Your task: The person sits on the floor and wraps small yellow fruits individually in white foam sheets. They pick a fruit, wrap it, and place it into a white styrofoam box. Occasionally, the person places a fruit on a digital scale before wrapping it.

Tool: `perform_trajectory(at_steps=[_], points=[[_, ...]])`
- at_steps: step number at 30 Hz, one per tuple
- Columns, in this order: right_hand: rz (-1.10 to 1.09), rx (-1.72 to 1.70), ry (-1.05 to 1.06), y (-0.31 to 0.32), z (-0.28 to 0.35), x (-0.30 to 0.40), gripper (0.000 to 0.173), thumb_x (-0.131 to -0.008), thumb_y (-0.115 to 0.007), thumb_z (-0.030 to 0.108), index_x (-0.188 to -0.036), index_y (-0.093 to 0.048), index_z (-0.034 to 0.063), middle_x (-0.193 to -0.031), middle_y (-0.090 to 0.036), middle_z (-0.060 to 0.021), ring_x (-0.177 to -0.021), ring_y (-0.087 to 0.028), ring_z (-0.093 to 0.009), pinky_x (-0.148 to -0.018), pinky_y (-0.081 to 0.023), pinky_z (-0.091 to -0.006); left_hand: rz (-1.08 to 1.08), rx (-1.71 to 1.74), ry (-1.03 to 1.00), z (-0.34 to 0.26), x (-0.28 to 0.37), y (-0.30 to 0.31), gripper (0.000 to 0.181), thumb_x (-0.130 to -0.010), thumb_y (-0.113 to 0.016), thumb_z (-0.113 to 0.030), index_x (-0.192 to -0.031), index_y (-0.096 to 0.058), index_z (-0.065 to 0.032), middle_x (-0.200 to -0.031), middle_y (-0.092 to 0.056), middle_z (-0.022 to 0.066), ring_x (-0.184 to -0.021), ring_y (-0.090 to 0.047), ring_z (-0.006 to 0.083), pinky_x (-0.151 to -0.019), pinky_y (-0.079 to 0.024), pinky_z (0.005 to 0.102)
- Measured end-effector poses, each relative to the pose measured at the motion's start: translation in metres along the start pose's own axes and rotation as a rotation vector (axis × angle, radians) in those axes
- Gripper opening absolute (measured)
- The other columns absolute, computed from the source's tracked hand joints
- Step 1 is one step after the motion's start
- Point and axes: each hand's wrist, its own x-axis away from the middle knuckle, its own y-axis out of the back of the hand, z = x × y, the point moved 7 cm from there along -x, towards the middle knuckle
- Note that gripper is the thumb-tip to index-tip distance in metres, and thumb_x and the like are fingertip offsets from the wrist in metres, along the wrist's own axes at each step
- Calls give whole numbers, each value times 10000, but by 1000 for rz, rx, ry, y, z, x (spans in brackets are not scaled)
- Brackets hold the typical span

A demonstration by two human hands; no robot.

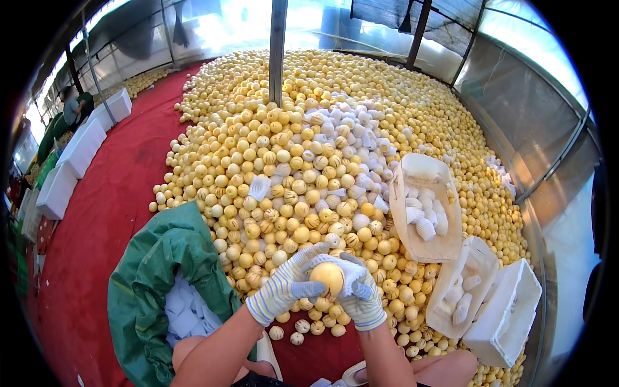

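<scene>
Between both gloved hands sits a round yellow pepino melon (327, 279) with a few dark stripes. My left hand (286, 284), in a striped knit glove with grey palm, grips its left side, thumb across the front. A white foam net sleeve (349, 276) is bunched against the melon's right side, pinched by my right hand (363, 301) in a matching glove. How far the sleeve reaches behind the fruit is hidden. Directly beyond the hands rises a large heap of loose melons (251, 164). Several melons (302, 325) lie on the red carpet just below the hands.
Left of my legs stands a green sack (140, 285) holding white foam sleeves (188, 305). On the right, two plastic crates (406, 242) (437, 309) contain sleeved melons, beside a white foam box (505, 314). A post (277, 53) rises from the heap. A person (72, 109) sits far left.
</scene>
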Motion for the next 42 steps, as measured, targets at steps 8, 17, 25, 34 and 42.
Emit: perform_trajectory(at_steps=[8, 17, 25, 34, 42], points=[[-7, 1326, 545, -58, 22, 20, 481, -777, -677, -57, -1238, -560, 19, -1005, -625, -74, -874, -628, -138, -755, -528, -267, -269, -525, 1, 30, -6, 54, 753, -709, -831, -123, -1354, -451, -42, -1195, -566, 107, -1100, -586, 214, -916, -527, 313], [209, 1443, 452, -10, -2, 13, 684, -707, -790, 138, -1316, -495, 45, -1300, -506, -226, -1203, -516, -357, -1022, -437, -441, -299, -742, 266, 51, -7, 35, 587, -773, -757, -212, -1266, -520, 1, -1162, -633, 141, -999, -622, 192, -863, -528, 335], [-715, 846, 339, 298, 113, -34, 284, -968, -546, 441, -924, -625, 172, -833, -536, 37, -667, -470, -113, -547, -412, -278, -635, -658, -363, -155, 115, 62, 498, -927, -610, -331, -1305, -522, -19, -1163, -620, 93, -1003, -612, 144, -851, -495, 290], [-587, 1580, 5, 456, 232, -52, 510, -894, -651, 201, -1307, -512, -64, -1231, -593, -135, -1050, -581, -216, -945, -458, -329, -950, -1178, 308, -35, 325, 248, 402, -851, -657, -188, -1225, -597, -52, -1091, -660, 118, -1043, -627, 251, -926, -484, 346], [-677, 1822, 45, 400, 168, 2, 380, -906, -594, 134, -1228, -558, -65, -1158, -633, -186, -1016, -597, -258, -934, -465, -359, -891, -2066, 913, 93, 335, 309, 488, -856, -512, -121, -1344, -512, -133, -1314, -542, 155, -1143, -574, 329, -899, -479, 452]])
